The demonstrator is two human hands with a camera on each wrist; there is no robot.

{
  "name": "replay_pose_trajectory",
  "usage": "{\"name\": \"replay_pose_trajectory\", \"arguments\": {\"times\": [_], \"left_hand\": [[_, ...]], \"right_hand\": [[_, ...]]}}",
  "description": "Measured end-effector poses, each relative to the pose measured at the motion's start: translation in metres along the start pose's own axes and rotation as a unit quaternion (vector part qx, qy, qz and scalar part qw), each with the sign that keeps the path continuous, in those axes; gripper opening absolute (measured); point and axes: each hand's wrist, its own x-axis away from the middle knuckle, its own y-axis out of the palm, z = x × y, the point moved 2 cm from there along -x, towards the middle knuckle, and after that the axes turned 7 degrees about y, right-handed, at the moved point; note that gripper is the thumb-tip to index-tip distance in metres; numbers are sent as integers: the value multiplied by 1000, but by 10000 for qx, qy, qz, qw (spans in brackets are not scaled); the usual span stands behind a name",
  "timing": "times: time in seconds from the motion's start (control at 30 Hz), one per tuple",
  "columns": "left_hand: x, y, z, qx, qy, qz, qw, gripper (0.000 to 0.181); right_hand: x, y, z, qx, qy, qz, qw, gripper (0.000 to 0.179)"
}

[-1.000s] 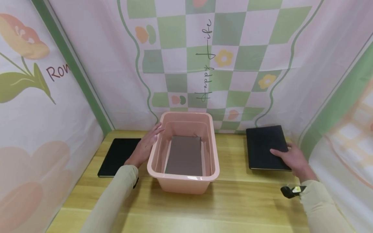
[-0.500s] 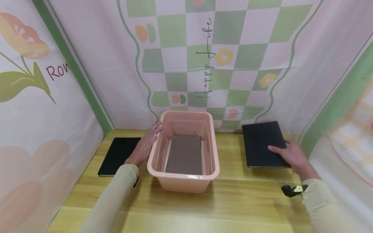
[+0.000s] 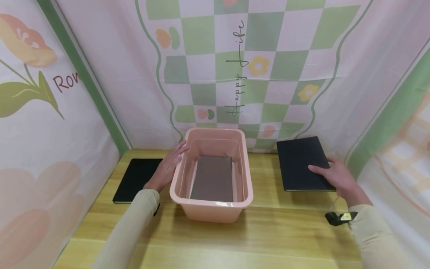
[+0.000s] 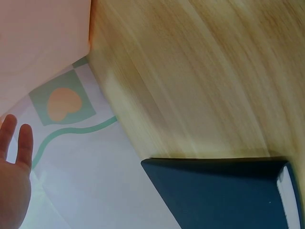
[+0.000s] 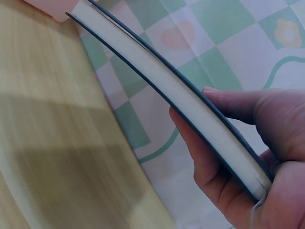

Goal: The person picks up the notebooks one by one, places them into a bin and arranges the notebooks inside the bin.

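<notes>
A dark-covered notebook [image 3: 299, 162] is held at its right edge by my right hand [image 3: 337, 177]. In the right wrist view the thumb lies on one cover and the fingers on the other, with the notebook [image 5: 176, 100] raised off the table and its white page edges showing. My left hand [image 3: 168, 168] rests with extended fingers against the left rim of the pink plastic bin [image 3: 248, 179]. Inside the bin, a grey-brown notebook [image 3: 213, 179] lies flat on the bottom. Another black notebook [image 3: 136, 179] lies on the table left of the bin, partly behind my left hand.
The wooden table [image 3: 215, 243] ends at a fabric wall [image 3: 231, 74] with green checks and printed flowers. More printed fabric encloses the left and right sides. The bin stands near the back edge, between the two black notebooks.
My right hand has lifted the dark notebook off the table and moved it slightly left and up. My left hand and the bin have stayed in place.
</notes>
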Motion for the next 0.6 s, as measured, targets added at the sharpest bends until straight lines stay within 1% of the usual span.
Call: {"name": "replay_pose_trajectory", "arguments": {"times": [0.2, 0.4, 0.6], "left_hand": [[1, 2, -1, 42, -5, -17, 10000, 46], [-2, 2, -1, 89, -3, 7, 10000, 45], [-1, 0, -1, 27, -44, 8, 10000, 45]], "right_hand": [[4, -4, -5, -15, 49, -72, 10000, 112], [7, -7, -15, -43, -66, 65, 9999, 108], [9, -9, -26, -45, -65, 72, 9999, 111]]}}
